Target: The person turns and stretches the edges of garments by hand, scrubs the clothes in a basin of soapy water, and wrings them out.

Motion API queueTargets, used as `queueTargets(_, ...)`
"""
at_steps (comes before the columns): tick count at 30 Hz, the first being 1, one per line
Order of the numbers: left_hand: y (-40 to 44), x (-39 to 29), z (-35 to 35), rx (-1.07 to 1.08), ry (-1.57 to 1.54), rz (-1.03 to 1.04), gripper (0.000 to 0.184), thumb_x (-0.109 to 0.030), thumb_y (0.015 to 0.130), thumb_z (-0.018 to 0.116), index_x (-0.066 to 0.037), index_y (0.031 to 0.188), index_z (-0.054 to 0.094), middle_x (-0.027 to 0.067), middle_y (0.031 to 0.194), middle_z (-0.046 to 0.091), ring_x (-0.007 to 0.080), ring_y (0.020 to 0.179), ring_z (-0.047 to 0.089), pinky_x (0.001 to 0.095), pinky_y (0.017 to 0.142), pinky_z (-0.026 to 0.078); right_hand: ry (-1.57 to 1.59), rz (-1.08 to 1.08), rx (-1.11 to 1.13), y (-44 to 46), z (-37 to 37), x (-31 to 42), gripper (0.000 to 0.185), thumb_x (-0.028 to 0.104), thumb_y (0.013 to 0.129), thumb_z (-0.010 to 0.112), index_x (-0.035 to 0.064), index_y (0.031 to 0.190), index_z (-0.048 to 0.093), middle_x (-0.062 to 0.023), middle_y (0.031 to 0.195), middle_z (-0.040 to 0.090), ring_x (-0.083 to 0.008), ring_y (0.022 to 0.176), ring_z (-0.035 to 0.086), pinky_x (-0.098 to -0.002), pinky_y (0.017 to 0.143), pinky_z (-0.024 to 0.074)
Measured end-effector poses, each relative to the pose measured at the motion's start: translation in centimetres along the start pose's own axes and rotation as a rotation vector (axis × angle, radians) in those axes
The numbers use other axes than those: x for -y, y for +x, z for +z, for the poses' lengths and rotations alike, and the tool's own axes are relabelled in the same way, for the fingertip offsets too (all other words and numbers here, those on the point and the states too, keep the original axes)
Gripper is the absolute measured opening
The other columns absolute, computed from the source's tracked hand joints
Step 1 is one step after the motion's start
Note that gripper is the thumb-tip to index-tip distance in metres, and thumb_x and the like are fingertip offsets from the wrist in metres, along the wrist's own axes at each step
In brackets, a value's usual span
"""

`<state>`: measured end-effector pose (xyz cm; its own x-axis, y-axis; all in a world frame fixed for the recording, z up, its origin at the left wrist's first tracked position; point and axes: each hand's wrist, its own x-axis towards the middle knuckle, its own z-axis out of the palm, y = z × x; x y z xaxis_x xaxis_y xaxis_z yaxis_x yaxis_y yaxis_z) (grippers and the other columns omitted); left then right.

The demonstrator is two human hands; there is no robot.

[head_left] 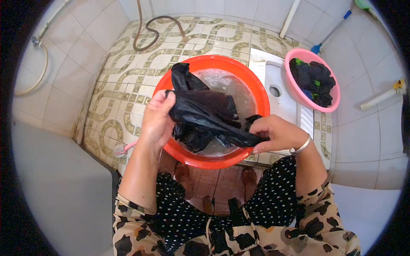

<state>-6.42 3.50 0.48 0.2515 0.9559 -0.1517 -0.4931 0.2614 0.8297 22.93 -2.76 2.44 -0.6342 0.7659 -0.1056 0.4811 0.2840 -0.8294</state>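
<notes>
A wet black garment [205, 113] is stretched between my two hands over a red basin [213, 161]. My left hand [158, 113] pinches it at the left, thumb on top. On the right, my right hand [277, 133], with a silver bangle at the wrist, grips a bunched end near the basin's rim. Parts of the dark cloth hang down into the cloudy, sudsy water [226, 83]. Which kind of garment it is, I cannot tell. Folds of cloth hide some of my fingertips.
A pink basin [290, 81] of dark clothes stands to the right, over a white squat toilet [273, 74]. A pink-handled brush [124, 148] lies on the tiled floor at left. A brown hose [164, 18] curls at the back. A blue-ended pole [331, 32] leans at right.
</notes>
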Motion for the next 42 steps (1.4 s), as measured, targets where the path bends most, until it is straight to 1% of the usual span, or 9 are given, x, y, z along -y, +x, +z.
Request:
queueTargets(10, 0.1, -2.9, -2.7, -0.116, -0.107, 0.060, 0.016, -0.018, 0.089, 0.047, -0.006, 0.099, 0.051, 0.0065, 0.100, 0.058, 0.0188, 0.093, 0.055, 0.0359, 0.087, 0.042, -0.075, 0.536, 0.153, 0.0, 0.0, -2.7, 0.029, 0.028, 0.075, 0.062, -0.0004, 0.080, 0.059, -0.0129, 0.073, 0.060, -0.0238, 0.066, 0.058, -0.0343, 0.061, 0.0460)
queueTargets(14, 0.5, -3.0, -3.6, -0.194, -0.136, 0.093, 0.015, -0.017, 0.088, 0.049, -0.006, 0.098, 0.049, 0.0063, 0.098, 0.057, 0.0205, 0.092, 0.055, 0.0405, 0.087, 0.041, 0.079, 0.471, 0.142, 0.4, 1.6, -5.4, 0.036, 0.036, 0.080, 0.056, -0.0001, 0.086, 0.059, -0.0126, 0.075, 0.060, -0.0190, 0.067, 0.058, -0.0329, 0.060, 0.0463)
queueTargets(16, 0.5, -3.2, -3.7, -0.189, -0.138, 0.077, 0.015, -0.016, 0.088, 0.051, -0.007, 0.099, 0.046, 0.0057, 0.098, 0.055, 0.0216, 0.094, 0.054, 0.0448, 0.089, 0.040, 0.150, 0.311, -0.124, 1.8, 3.3, -6.7, 0.037, 0.037, 0.086, 0.051, 0.0005, 0.086, 0.057, -0.0047, 0.077, 0.058, -0.0112, 0.072, 0.055, -0.0255, 0.061, 0.0464)
queueTargets(22, 0.7, -2.5, -5.3, -0.158, -0.197, 0.046, 0.024, -0.018, 0.088, 0.047, -0.001, 0.104, 0.051, 0.0119, 0.106, 0.058, 0.0245, 0.096, 0.056, 0.0402, 0.091, 0.040, 0.706, 0.554, -0.631, 4.5, 3.3, -10.0, 0.051, 0.056, 0.083, 0.045, 0.0064, 0.093, 0.055, -0.0029, 0.078, 0.053, -0.0123, 0.065, 0.049, -0.0237, 0.060, 0.0428)
queueTargets(28, -3.0, -2.8, -3.0, -0.121, -0.208, -0.076, 0.022, -0.014, 0.089, 0.047, -0.004, 0.108, 0.044, 0.0089, 0.109, 0.053, 0.0255, 0.099, 0.054, 0.0453, 0.088, 0.041, 1.118, 0.429, -0.739, 6.6, 4.6, -11.4, 0.042, 0.046, 0.081, 0.055, 0.0058, 0.090, 0.054, -0.0053, 0.078, 0.055, -0.0140, 0.060, 0.050, -0.0274, 0.052, 0.0442)
queueTargets(31, -5.5, -2.7, -2.7, -0.188, -0.155, 0.014, 0.021, -0.015, 0.089, 0.046, -0.004, 0.107, 0.043, 0.0093, 0.106, 0.054, 0.0247, 0.098, 0.054, 0.0446, 0.086, 0.042, 1.308, 0.164, -0.701, 6.1, 3.1, -8.9, 0.010, 0.007, 0.080, 0.059, 0.0051, 0.087, 0.053, -0.0038, 0.077, 0.056, -0.0153, 0.064, 0.052, -0.0263, 0.058, 0.0459)
queueTargets(34, -7.3, -2.3, -3.4, -0.245, -0.144, 0.048, 0.021, -0.015, 0.089, 0.046, -0.004, 0.107, 0.042, 0.0092, 0.103, 0.055, 0.0233, 0.097, 0.054, 0.0435, 0.087, 0.042, 1.254, -0.134, -0.865, 5.2, 0.7, -4.5, 0.003, 0.005, 0.081, 0.058, 0.0042, 0.082, 0.055, -0.0045, 0.074, 0.059, -0.0150, 0.066, 0.056, -0.0268, 0.063, 0.0469)
queueTargets(37, -8.5, -2.1, -3.2, -0.305, -0.092, 0.076, 0.018, -0.013, 0.090, 0.045, -0.002, 0.104, 0.044, 0.0093, 0.102, 0.055, 0.0230, 0.097, 0.054, 0.0422, 0.088, 0.042, 0.836, -0.160, -0.952, 3.1, -0.6, -2.8, 0.011, 0.005, 0.076, 0.064, 0.0032, 0.084, 0.056, -0.0042, 0.077, 0.059, -0.0110, 0.069, 0.055, -0.0244, 0.062, 0.0449)
queueTargets(42, -9.9, 1.4, -5.4, -0.199, -0.099, 0.186, 0.026, -0.019, 0.090, 0.044, -0.006, 0.113, 0.044, 0.0094, 0.112, 0.053, 0.0256, 0.102, 0.053, 0.0450, 0.087, 0.042, 0.951, -0.120, -0.798, -0.5, -0.4, -1.6, 0.010, 0.006, 0.073, 0.066, 0.0059, 0.078, 0.058, 0.0007, 0.071, 0.055, -0.0080, 0.062, 0.052, -0.0207, 0.053, 0.0409)
